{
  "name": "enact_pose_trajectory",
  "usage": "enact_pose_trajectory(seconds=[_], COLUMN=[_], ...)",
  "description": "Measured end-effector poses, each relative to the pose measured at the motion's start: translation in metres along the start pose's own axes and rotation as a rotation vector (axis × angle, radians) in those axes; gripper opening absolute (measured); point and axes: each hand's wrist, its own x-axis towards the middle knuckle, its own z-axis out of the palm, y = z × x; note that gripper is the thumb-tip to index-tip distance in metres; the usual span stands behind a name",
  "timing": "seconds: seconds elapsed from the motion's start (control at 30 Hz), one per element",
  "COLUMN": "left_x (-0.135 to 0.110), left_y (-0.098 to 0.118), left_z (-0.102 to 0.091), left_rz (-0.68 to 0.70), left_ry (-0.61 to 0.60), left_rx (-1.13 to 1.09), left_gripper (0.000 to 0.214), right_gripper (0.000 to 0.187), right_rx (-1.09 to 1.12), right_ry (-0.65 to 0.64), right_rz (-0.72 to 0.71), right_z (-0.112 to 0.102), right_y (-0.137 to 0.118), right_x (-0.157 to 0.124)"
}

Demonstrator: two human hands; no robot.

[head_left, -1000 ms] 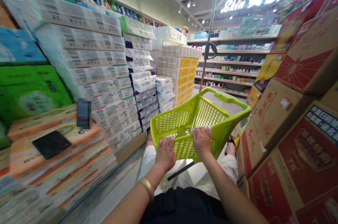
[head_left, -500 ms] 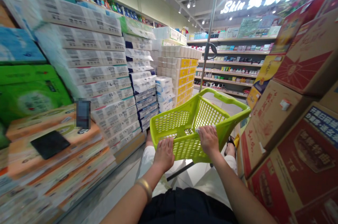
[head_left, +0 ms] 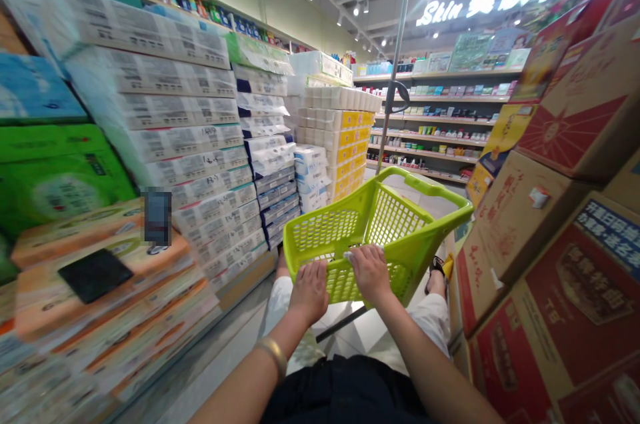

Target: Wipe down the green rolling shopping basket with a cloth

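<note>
A lime-green plastic shopping basket [head_left: 420,201] rests on my lap in a shop aisle. My left hand [head_left: 310,291] grips its near rim, fingers curled over the edge. My right hand [head_left: 370,272] is closed on a white cloth [head_left: 359,252] pressed against the same rim, just right of the left hand. A gold bangle [head_left: 274,352] sits on my left wrist. The basket looks empty through its mesh.
Stacked packs of tissue and toilet paper [head_left: 170,137] line the left side. Red and brown cartons [head_left: 565,224] are piled close on the right. A metal pole [head_left: 397,57] rises behind the basket. Shelves of small goods [head_left: 440,137] cross the far end.
My right hand with the cloth slid right along the rim, then back left, ending closer to my left hand. The left hand and the basket have stayed almost still.
</note>
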Motion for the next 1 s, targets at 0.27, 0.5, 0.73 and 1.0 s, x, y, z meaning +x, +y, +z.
enact_pose_trajectory(seconds=[0.27, 0.5, 0.73, 1.0], left_x=[0.001, 0.002, 0.0, 0.003], left_y=[0.007, 0.008, 0.003, 0.009], left_z=[0.0, -0.004, -0.002, -0.002], left_rz=[-0.018, -0.034, -0.025, -0.049], left_ry=[0.021, 0.02, 0.008, 0.007], left_rx=[-0.008, -0.014, -0.033, -0.019], left_gripper=[0.063, 0.058, 0.06, 0.059], right_gripper=[0.027, 0.02, 0.022, 0.025], right_rx=[-0.184, 0.04, -0.007, -0.12], right_ry=[0.115, 0.032, -0.002, 0.094], right_rz=[0.161, 0.094, 0.022, 0.193], right_z=[-0.026, 0.015, -0.005, -0.014], right_y=[0.062, -0.034, 0.003, 0.034], right_x=[0.008, 0.0, 0.002, 0.007])
